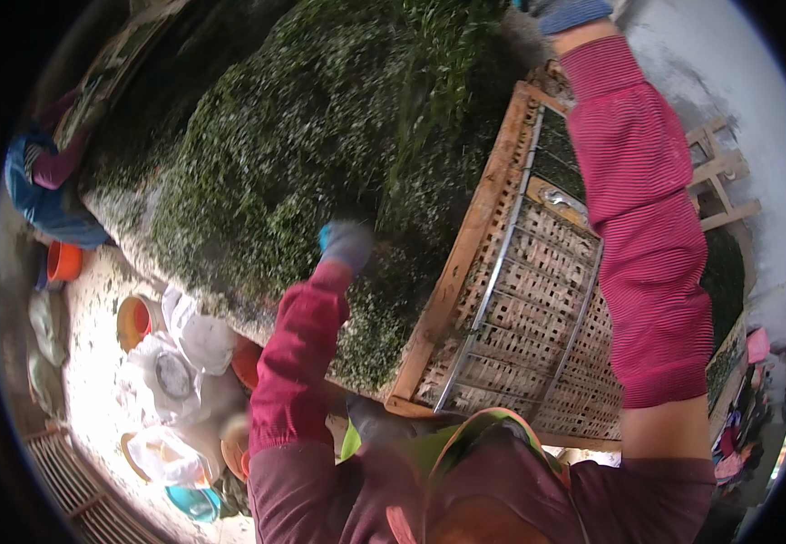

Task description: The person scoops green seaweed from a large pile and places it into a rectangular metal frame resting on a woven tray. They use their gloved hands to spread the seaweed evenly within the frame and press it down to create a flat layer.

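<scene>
A large heap of wet-looking green leafy plants [284,149] spreads before me. My left hand [346,245], in a grey-blue glove with a bit of turquoise, is at the near part of this heap. Motion blurs it, and its fingers cannot be made out. Stretched far forward, my right hand [563,12] wears a similar glove and is partly cut off by the top edge. Whether it holds anything is hidden. Below my right forearm lies a wood-framed woven tray [529,292] with metal rods across it; green bits cling to it.
Another person in a blue apron [49,190] stands at the far left. White bags [168,374], an orange bucket [64,261] and a turquoise basin [193,502] stand on the floor at left. A wooden rack [719,177] is by the wall at right.
</scene>
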`<state>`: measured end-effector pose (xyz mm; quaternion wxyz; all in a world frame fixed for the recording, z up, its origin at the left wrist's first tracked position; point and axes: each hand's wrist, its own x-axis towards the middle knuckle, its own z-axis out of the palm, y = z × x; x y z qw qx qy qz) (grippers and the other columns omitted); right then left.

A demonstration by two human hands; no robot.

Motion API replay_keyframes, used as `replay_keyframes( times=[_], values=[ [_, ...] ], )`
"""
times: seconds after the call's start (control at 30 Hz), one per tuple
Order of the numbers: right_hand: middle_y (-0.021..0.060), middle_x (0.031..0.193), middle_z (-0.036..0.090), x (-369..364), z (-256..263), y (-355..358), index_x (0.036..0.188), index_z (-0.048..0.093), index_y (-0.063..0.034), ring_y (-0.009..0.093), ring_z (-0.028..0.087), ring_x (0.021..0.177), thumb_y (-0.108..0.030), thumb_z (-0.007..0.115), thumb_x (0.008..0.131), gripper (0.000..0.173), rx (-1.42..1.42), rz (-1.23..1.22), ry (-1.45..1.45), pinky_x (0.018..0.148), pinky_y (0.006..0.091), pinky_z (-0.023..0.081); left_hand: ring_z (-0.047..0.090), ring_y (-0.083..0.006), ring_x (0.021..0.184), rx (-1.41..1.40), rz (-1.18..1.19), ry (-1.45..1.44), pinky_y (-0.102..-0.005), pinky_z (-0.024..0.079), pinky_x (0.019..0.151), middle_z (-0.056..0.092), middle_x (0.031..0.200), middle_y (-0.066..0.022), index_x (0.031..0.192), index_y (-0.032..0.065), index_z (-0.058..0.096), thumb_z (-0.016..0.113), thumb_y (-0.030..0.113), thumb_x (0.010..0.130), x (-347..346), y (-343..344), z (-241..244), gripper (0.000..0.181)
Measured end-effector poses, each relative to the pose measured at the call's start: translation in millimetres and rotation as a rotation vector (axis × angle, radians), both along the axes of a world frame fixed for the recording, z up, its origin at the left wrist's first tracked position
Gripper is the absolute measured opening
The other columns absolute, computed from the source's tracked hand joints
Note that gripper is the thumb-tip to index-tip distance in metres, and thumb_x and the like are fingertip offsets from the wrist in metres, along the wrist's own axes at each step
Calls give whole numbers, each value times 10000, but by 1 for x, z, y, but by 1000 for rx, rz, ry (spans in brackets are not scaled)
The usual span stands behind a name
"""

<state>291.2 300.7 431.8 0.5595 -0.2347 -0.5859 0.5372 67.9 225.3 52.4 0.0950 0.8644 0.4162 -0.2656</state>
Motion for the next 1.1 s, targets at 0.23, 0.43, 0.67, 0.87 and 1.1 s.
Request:
replay_keyframes(
  times=[0.23,0.43,0.67,0.87,1.1],
  values=[
    [146,1117,735,63,-54,-147,1238,671,-58,183,709,900,-308,604,1006,347,-77,-176,-405,728,299,566,609,-286,1239,-583,9,-1379,-465,483,1041,435,1556,-130,1527,75,391,669,513,896,35,-54,61,817],
    [47,931,733,32,-234,-333,1115,697,-41,92,683,718,-306,740,909,339,-959,-21,-136,492,224,506,667,-333,1065,-1964,665,-1640,-528,564,886,696,1114,-190,1446,22,474,561,470,999,128,-129,64,640],
    [85,833,737,107,-263,-355,1074,699,-5,132,673,635,-349,769,871,406,-727,-314,114,550,250,541,646,-311,991,-1867,484,-1930,-501,512,962,677,966,-66,1355,54,501,605,241,975,200,-119,92,435],
    [111,843,735,254,-283,-308,1070,672,17,184,688,620,-173,778,871,296,-975,-322,-422,490,294,542,704,-318,978,-655,582,-1084,-478,588,824,707,1119,-134,1187,11,648,682,184,918,222,-1,56,322],
    [120,802,723,288,-286,-311,1024,677,17,225,667,644,-267,790,846,354,-971,-173,-695,544,351,542,314,-371,1489,389,-1,-844,-530,226,1220,232,1661,-147,1562,168,351,678,479,874,284,-89,84,823]
  ],
)
